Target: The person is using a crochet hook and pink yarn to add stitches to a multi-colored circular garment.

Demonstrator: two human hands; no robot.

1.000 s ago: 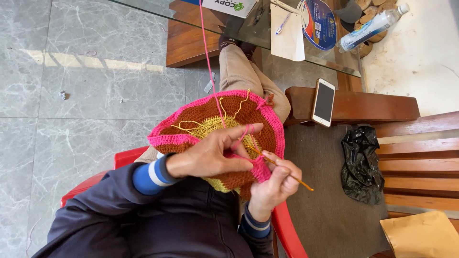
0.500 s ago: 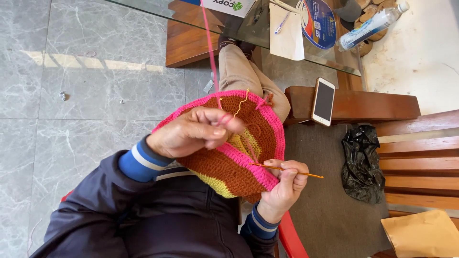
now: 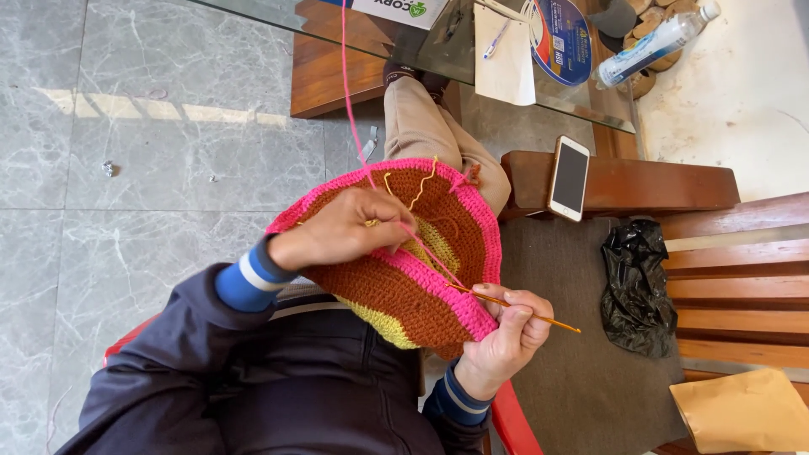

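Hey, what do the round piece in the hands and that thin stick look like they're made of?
Round piece: soft matte yarn, apparently crocheted; looped stitch ridges show in brown, yellow and pink bands. Thin stick in the right hand: smooth, orange-gold; metal or plastic, unclear. The left hand grips the fabric.

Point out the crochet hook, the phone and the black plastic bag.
crochet hook (image 3: 539,313), head view, on the orange shaft beyond the fingers.
phone (image 3: 570,178), head view, middle of the dark screen.
black plastic bag (image 3: 636,282), head view, middle of the crumpled bag.
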